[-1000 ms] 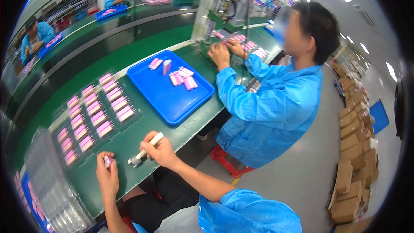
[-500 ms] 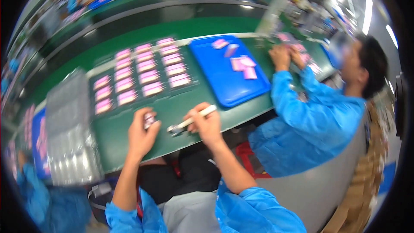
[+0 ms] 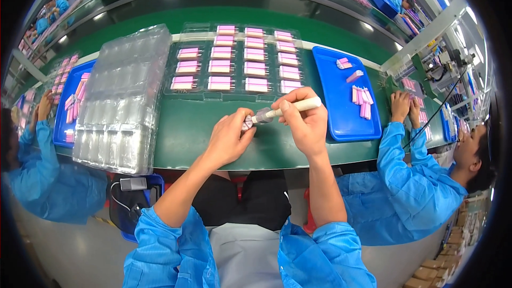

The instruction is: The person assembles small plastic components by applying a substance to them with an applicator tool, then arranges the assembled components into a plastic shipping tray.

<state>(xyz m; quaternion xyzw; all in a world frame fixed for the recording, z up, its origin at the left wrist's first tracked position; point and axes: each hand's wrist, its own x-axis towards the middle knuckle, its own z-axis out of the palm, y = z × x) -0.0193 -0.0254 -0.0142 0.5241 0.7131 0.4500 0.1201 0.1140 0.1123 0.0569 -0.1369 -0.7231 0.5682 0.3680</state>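
My left hand is closed around a small pack with a pink-and-white end, held just above the green bench; the fingers cover most of it. In my right hand is a pen-like tool with a thick cream handle and a greyish, partly see-through head. That head meets the exposed end of the pack, or is very close to it. What kind of tool it is, I cannot tell. Beyond my hands lies a clear plastic blister tray filled with rows of pink-and-white packs.
To the right is a blue tray with several loose pink packs. A tall stack of clear plastic trays stands at left, reaching the bench's front edge. Co-workers in blue smocks sit on both sides, the right one's sleeve close by.
My hands have come together, bringing the tool's head to the pack in my left hand. My head view has swung, shifting the bench scene, and the picture is sharper.
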